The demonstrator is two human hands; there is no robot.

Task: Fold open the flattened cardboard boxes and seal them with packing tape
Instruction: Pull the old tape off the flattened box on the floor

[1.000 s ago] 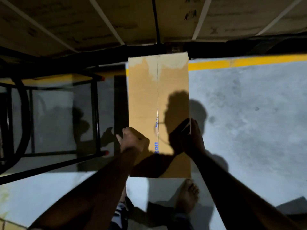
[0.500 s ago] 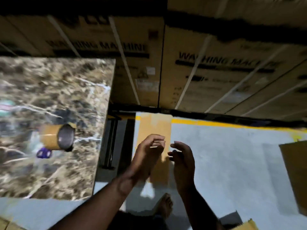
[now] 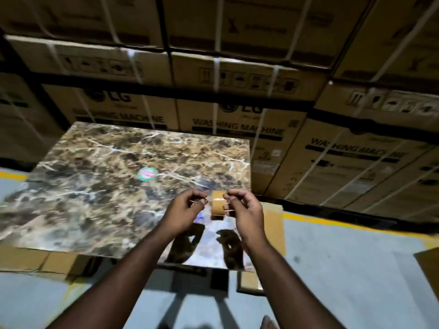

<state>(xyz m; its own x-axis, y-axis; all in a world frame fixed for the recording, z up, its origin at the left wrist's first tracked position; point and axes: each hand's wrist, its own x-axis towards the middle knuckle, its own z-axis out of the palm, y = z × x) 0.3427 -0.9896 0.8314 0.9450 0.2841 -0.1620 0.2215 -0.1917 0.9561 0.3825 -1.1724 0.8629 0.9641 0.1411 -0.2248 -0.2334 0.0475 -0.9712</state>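
Over the brown marbled surface (image 3: 99, 186), near its right edge, stands the brown packing-tape roll (image 3: 218, 204) on edge. My left hand (image 3: 184, 211) and right hand (image 3: 244, 210) flank it, fingers curled; whether either grip holds it, can't tell.

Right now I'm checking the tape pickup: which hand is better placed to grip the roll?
Probably the right hand: its curled fingers already sit against the side of the tape roll on the marble table. The left hand is curled just beside the roll, a small gap away.
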